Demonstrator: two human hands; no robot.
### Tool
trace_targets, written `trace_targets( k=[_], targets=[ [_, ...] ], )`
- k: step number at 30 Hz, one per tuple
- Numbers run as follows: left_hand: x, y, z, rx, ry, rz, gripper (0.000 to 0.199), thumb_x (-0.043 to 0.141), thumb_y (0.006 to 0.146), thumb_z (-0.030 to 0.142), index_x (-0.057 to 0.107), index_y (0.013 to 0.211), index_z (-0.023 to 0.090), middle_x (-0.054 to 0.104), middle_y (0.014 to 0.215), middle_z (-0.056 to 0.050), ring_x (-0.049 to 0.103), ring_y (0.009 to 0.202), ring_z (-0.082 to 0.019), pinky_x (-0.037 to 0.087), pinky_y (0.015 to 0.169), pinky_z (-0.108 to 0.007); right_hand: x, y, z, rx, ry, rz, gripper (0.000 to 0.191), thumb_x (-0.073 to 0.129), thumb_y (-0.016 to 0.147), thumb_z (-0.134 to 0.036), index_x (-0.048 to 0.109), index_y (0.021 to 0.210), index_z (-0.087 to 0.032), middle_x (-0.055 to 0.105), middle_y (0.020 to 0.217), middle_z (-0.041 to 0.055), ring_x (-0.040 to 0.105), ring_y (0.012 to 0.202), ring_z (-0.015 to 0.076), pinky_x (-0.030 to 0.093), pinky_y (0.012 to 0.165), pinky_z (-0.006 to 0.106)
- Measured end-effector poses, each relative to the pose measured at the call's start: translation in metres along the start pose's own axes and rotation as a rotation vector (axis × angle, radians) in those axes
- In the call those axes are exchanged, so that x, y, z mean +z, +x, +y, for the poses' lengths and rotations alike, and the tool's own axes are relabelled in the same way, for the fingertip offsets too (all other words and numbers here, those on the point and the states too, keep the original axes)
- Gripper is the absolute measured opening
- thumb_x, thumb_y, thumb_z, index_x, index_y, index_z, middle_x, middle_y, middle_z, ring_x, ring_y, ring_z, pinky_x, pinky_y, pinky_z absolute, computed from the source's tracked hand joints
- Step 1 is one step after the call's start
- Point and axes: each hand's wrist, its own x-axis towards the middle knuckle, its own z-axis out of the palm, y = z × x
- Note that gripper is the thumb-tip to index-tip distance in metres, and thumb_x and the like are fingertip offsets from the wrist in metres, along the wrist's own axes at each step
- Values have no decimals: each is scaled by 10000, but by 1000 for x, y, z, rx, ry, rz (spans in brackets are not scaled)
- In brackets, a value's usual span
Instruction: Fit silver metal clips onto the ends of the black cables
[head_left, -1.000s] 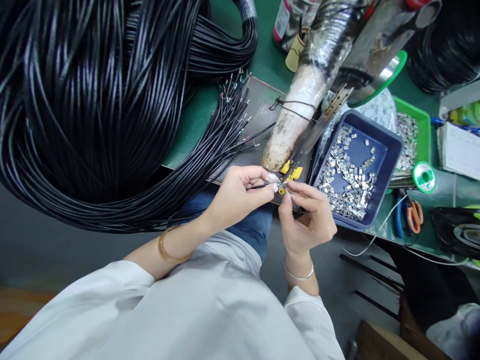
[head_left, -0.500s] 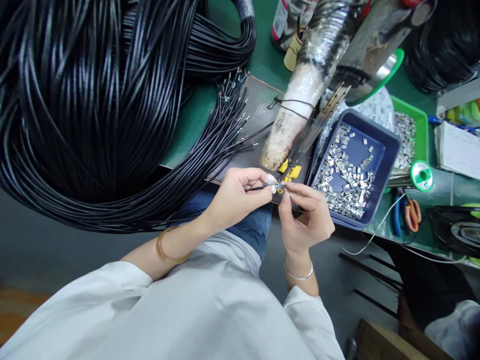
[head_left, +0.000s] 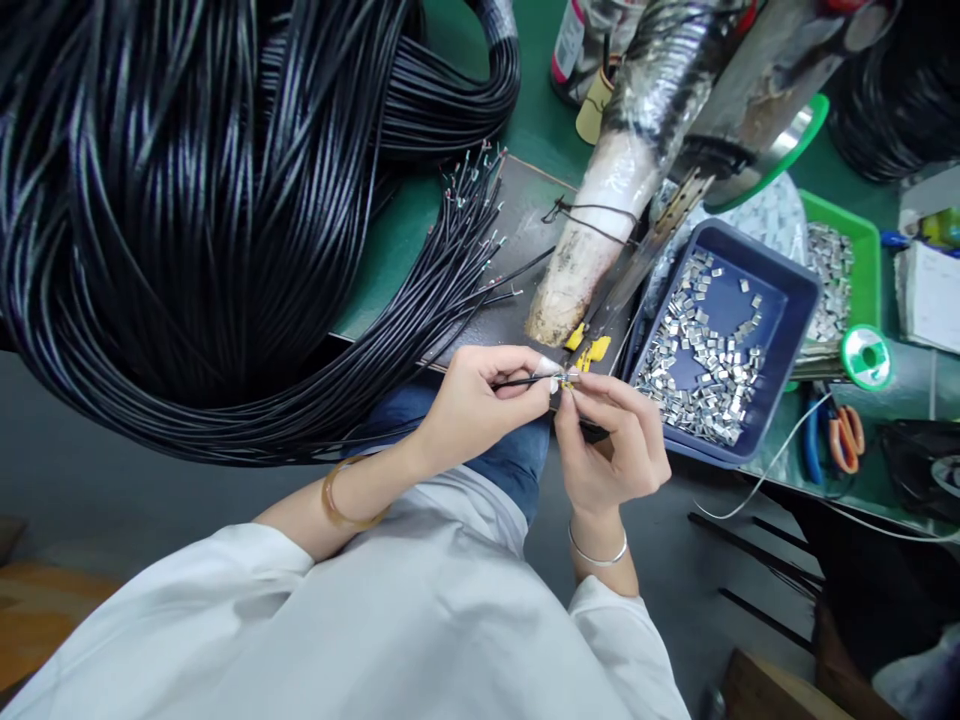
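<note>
Black cable end [head_left: 519, 381]: just right of frame centre, long axis nearly level across the view, stripped tip pointing right. Your left hand [head_left: 476, 405] pinches it from the left, fingertips close behind the tip. Small metal connector [head_left: 572, 378] meets the tip, roughly in line, gripped by your right hand [head_left: 619, 440]. Hands together at the fingertips, palms apart. Blue tray [head_left: 780, 345] of metal shells lies right of centre, nearer your right hand.
</note>
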Motion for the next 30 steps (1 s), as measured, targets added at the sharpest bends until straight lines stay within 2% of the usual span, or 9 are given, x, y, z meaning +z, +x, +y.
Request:
trace_targets(
  k=[3, 10, 16, 18, 20, 23, 25, 28, 30],
  targets=[
    [0, 1, 0, -50, -19, -27, 112, 651, 808, 207, 697, 772, 112, 524, 598, 26, 397, 523, -51, 301, 470, -172, -1, -4, 3, -8, 24, -12, 200, 721, 796, -67, 639, 914, -206, 757, 967, 26, 739, 852, 138, 624, 757, 266],
    [-1, -6, 4, 23, -24, -72, 105, 628, 820, 158, 658, 732, 108, 585, 636, 11, 446, 545, -52, 362, 509, -174, -21, 7, -2, 185, 37, -114, 184, 687, 851, -119, 703, 976, -254, 664, 837, -21, 659, 746, 100, 563, 641, 229],
    [-3, -14, -3, 432, 374, 25, 94, 606, 844, 104, 694, 812, 103, 542, 606, 39, 365, 506, -35, 311, 493, -178, -22, 8, -12, 130, -31, -294, 147, 676, 863, -119, 662, 960, -229, 677, 831, -18, 654, 756, 91, 549, 672, 207],
    [-2, -16, -6, 472, 411, 57, 98, 593, 854, 100, 689, 836, 106, 567, 625, 32, 400, 511, -37, 335, 511, -178, -19, 5, -12, 148, -29, -295, 113, 663, 874, -135, 638, 940, -224, 685, 818, -23, 671, 749, 93, 556, 674, 205],
    [-1, -17, -6, 388, 333, 46, 87, 589, 870, 130, 674, 852, 117, 577, 628, 28, 444, 519, -45, 360, 520, -178, -16, 1, -11, 212, 10, -299, 75, 657, 886, -171, 626, 930, -224, 692, 815, -32, 686, 723, 88, 570, 670, 197],
    [-2, -15, -4, 102, 17, -48, 95, 604, 877, 213, 641, 844, 132, 559, 598, 37, 480, 512, -59, 384, 500, -175, -15, -1, -9, 373, 125, -263, 38, 642, 904, -235, 615, 928, -221, 688, 786, -44, 684, 625, 84, 575, 586, 195],
    [-4, -13, -1, -49, -177, -75, 109, 645, 848, 240, 641, 831, 132, 546, 578, 48, 460, 490, -51, 379, 484, -169, -16, 0, -8, 409, 151, -97, 50, 634, 908, -262, 619, 928, -219, 656, 720, -55, 643, 527, 81, 525, 477, 193],
    [-5, -8, 1, -103, -289, -33, 131, 726, 775, 241, 684, 813, 123, 599, 612, 32, 472, 517, -45, 399, 521, -169, -18, 3, -7, 309, 242, 201, 127, 609, 915, -256, 602, 1040, -242, 586, 599, -96, 543, 406, 72, 455, 394, 196],
    [-5, -6, 1, -99, -280, 2, 140, 758, 738, 241, 706, 784, 119, 637, 652, 12, 513, 565, -57, 419, 557, -175, -18, 4, -7, 267, 292, 242, 219, 563, 933, -195, 556, 1142, -257, 661, 655, -92, 606, 449, 90, 527, 449, 224]
  ],
)
